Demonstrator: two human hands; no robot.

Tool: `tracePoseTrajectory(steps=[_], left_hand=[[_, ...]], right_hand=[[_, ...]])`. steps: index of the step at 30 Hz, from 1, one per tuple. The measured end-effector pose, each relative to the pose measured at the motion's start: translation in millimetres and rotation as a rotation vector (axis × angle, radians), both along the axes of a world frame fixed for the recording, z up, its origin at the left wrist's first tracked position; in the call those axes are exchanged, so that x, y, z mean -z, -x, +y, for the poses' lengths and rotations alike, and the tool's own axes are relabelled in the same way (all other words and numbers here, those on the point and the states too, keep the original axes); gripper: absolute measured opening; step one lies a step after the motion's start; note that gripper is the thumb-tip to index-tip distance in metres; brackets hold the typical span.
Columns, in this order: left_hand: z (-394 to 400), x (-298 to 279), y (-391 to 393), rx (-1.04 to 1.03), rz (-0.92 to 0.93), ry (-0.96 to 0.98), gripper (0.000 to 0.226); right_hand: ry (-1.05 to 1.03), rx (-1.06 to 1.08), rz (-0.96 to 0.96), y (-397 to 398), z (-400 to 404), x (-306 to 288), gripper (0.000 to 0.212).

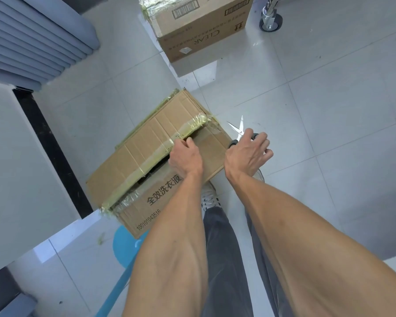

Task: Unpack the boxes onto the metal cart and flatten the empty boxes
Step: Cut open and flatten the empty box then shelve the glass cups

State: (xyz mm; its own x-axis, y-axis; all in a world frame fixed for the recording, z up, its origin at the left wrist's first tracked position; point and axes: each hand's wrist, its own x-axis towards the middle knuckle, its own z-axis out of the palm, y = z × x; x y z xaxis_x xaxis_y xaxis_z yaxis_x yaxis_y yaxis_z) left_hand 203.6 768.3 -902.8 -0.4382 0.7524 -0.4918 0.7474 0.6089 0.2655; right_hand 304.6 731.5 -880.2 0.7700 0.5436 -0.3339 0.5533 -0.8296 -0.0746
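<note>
Head view: a brown cardboard box w/ yellowish tape [151, 156] sits on the light grey tiled floor [329, 110], partly over a round blue plastic stool [124, 245]. Its top seam is split open along the tape, w/ a dark gap between the two flaps. The left hand [185, 156] is at that seam, fingers curled over the edge of the near flap and dipping into the gap. The right hand [249, 154] is just beside the box's right corner, gripping black-handled steel scissors [239, 131], blades apart and pointing away from the person. A 2nd brown cardboard box printed "CLEAR" [199, 28], taped shut, stands well apart at top centre. A metal cart's caster wheel [270, 22] shows near it, top right; rest of the cart is out of view. Stacked grey-blue pads [32, 37] lie top left.
</note>
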Motion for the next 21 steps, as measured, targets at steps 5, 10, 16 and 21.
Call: tracePoseTrajectory(steps=[5, 10, 16, 21], left_hand=[[-21, 4, -13, 0.202, -0.036, 0.103, 0.04], [-20, 3, 0, 0.288, 0.031, 0.067, 0.021], [15, -3, 22, 0.103, -0.218, 0.228, 0.033], [19, -38, 20, 0.167, 0.018, 0.127, 0.013]], right_hand=[[0.072, -0.039, 0.031, -1, -10, 5, 0.032], [0.063, -0.085, 0.045, -2, -17, 4, 0.037], [-0.076, 0.015, 0.05, -11, -32, -10, 0.039], [-0.051, 0.299, 0.26, -19, 1, -53, 0.028]])
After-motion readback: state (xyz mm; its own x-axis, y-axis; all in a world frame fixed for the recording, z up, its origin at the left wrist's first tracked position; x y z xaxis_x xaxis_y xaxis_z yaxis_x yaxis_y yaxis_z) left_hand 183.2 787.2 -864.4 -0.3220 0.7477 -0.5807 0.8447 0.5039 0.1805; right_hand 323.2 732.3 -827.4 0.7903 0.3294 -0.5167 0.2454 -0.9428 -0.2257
